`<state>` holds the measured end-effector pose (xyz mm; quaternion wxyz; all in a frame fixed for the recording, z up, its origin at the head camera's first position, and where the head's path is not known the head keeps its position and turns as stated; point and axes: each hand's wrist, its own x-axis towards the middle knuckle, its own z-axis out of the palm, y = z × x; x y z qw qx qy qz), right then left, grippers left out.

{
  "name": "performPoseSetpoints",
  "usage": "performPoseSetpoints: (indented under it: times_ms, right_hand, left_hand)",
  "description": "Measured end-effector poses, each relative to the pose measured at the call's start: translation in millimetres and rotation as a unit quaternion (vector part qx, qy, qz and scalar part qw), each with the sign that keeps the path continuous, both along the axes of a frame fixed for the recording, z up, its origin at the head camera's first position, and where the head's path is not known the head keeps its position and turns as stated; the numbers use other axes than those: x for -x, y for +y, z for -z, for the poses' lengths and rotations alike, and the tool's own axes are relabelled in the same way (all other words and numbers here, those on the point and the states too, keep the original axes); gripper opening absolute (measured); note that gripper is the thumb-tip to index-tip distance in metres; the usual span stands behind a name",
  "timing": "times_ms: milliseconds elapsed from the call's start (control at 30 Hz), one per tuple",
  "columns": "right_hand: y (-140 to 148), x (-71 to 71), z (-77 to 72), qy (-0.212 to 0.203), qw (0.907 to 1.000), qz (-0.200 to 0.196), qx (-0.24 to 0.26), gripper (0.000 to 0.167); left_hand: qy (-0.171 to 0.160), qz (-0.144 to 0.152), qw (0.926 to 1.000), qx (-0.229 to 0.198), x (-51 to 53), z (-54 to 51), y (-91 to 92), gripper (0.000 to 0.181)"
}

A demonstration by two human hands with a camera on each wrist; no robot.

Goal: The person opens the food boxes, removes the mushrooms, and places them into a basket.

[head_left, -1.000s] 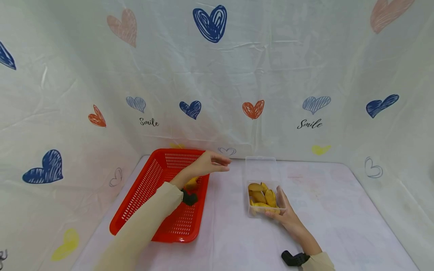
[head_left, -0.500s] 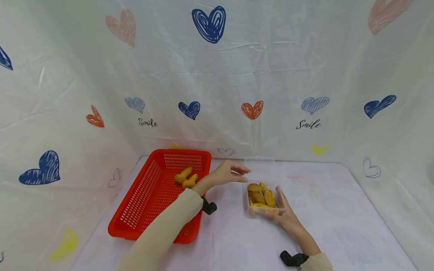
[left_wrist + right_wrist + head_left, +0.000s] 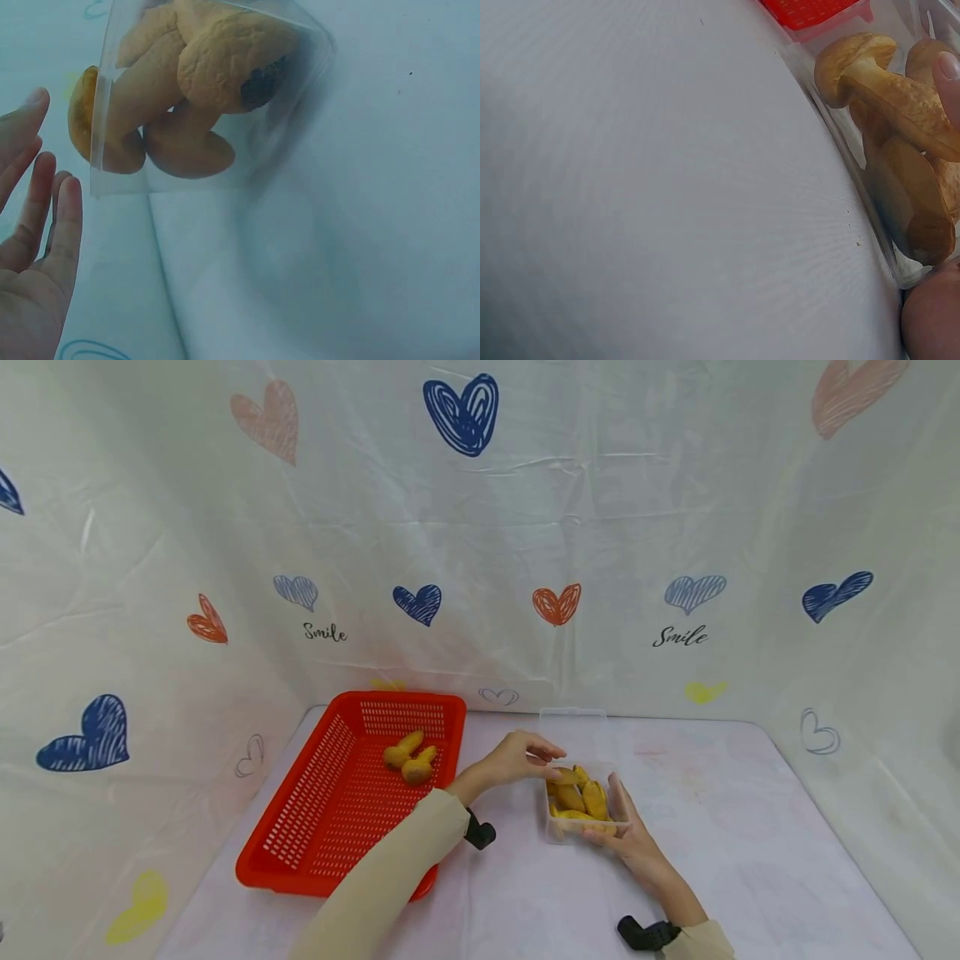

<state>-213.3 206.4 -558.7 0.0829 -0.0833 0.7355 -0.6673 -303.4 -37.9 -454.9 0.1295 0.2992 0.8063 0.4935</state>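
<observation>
A clear plastic box (image 3: 552,832) with several brown-yellow mushrooms (image 3: 595,800) in it stands on the table, its transparent lid (image 3: 573,713) flipped back behind it. My right hand (image 3: 637,843) holds the box at its near right corner, thumb at the front and fingers along the right side. In the right wrist view, a fingertip (image 3: 949,71) shows over the mushrooms. My left hand (image 3: 517,758) is at the box's back left edge. Its fingers look relaxed and hold nothing in the left wrist view, apart from the wall; the head view does not show whether they touch.
A red perforated basket (image 3: 288,827) stands on the left of the table. Two mushrooms (image 3: 418,768) lie in its back right part. The white table (image 3: 735,835) reaches to a heart-printed curtain (image 3: 622,527) behind it.
My left hand has moved right from over the red basket to the box's back left edge, uncovering the two mushrooms in the basket. The right hand and box have stayed in place.
</observation>
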Motion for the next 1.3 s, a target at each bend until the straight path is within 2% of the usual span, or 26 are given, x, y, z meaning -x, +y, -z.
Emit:
performPoseSetpoints:
  times_ms: [233,400,633,800,1067,1300]
  right_hand:
    - [-1.3,0.0,-0.9,0.008,1.0,-0.004,-0.001,0.107]
    - [-1.2,-0.1,-0.2,0.007,1.0,-0.003,-0.001,0.107]
    - [-1.2,0.0,0.6,0.009,0.9999,-0.005,-0.001,0.106]
    - [-1.0,-0.4,0.0,0.007,1.0,-0.006,0.003,0.107]
    - [0.6,-1.2,-0.8,0.0,1.0,-0.008,0.0,0.107]
    - [0.6,-1.4,-0.5,0.003,0.9999,-0.014,0.003,0.107]
  left_hand:
    - [-0.009,-0.005,0.9999,0.003,-3.9,4.5,5.3,0.037]
    - [0.007,-0.002,0.9995,0.029,-6.7,3.8,6.9,0.037]
    - [0.035,0.023,0.997,0.065,-9.3,-0.7,6.8,0.039]
    - [0.04,0.04,0.9966,0.06,-8.7,0.3,6.6,0.038]
    - [0.051,0.057,0.9943,0.075,-5.7,3.0,6.5,0.037]
    - [0.044,0.072,0.9942,0.066,-6.0,2.9,6.2,0.039]
